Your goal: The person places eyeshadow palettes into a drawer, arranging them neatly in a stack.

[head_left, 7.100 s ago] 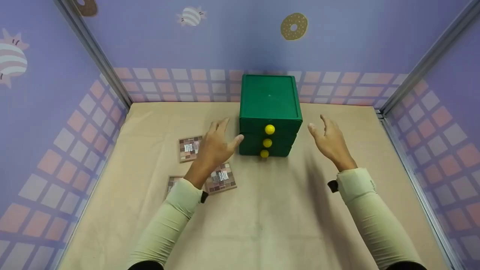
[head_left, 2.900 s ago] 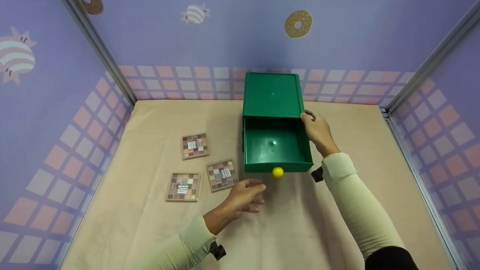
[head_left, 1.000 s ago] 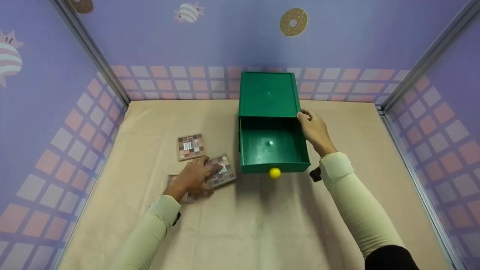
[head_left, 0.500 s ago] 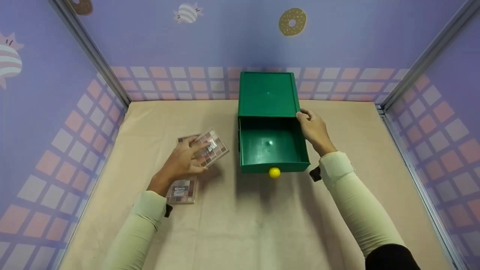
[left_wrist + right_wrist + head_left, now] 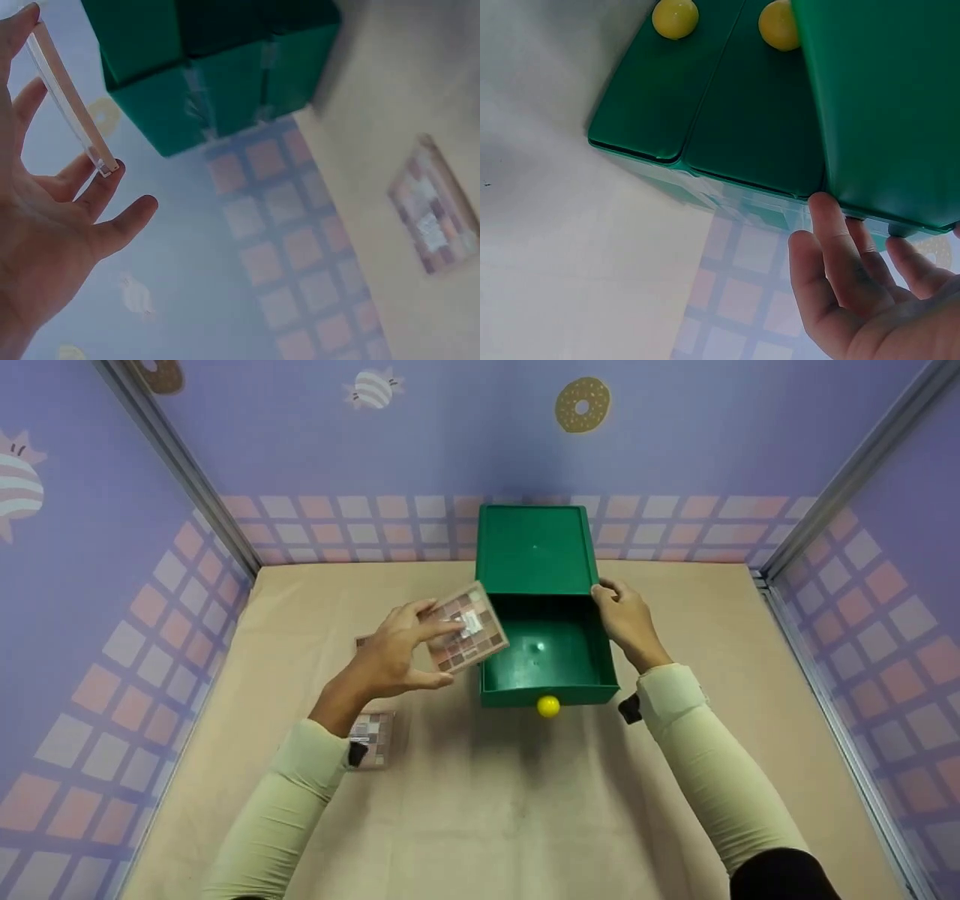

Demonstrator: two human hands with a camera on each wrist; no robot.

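Note:
My left hand point(image 5: 386, 656) holds an eyeshadow palette point(image 5: 471, 628) between thumb and fingers, raised at the left edge of the pulled-out top drawer point(image 5: 510, 699). The left wrist view shows this palette edge-on. The drawer, with a yellow knob point(image 5: 549, 706), belongs to a green drawer unit point(image 5: 536, 547) and has nothing inside that I can see. My right hand point(image 5: 634, 626) rests its fingers against the unit's right side, near the front corner. A second palette point(image 5: 381, 735) lies on the table below my left wrist; a third point(image 5: 361, 642) is mostly hidden behind my left hand.
Two lower drawers with yellow knobs point(image 5: 675, 19) are closed. The beige-covered table point(image 5: 517, 810) stretches in front of the unit. Patterned walls point(image 5: 360, 529) stand behind it and on both sides.
The top drawer has been pulled out. My left hand has picked up the palette nearest the unit and carried it up and right to the drawer. My right hand has stayed at the unit's side lately.

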